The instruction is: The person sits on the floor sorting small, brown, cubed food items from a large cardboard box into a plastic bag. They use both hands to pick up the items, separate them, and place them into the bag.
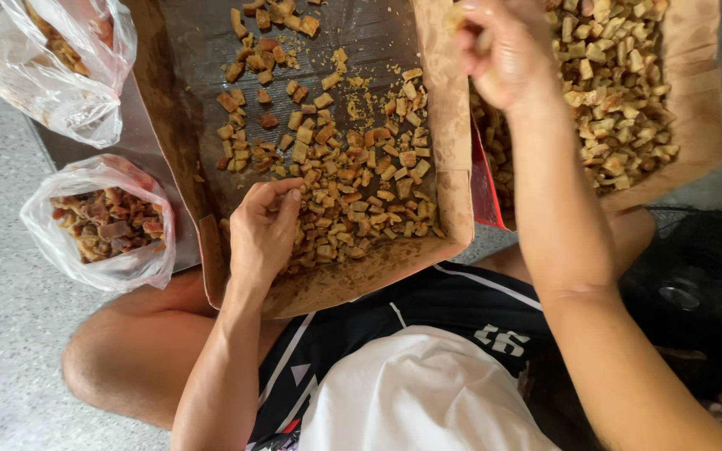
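near the front edge of the left cardboard tray (pixel 173 125), the left hand (pixel 262 230) rests among the small brown cubed pieces (pixel 353 179), fingers curled narrow and pinching at the heap; what sits inside the pinch is hidden. pieces lie thickest toward the tray's front right corner, sparse toward its far edge. over the near left edge of the second cardboard tray (pixel 699 92), the right hand (pixel 507 50) is raised, closed round a small pale piece (pixel 459 17) at the fingertips, partly blurred. this tray is heaped with paler cubes (pixel 616 83). beside the left tray's left edge, two clear plastic bags: one (pixel 98 221) open, holding reddish-brown scraps; the other (pixel 52 63) at the far left corner. person seated on grey floor (pixel 2 334), knees bent.
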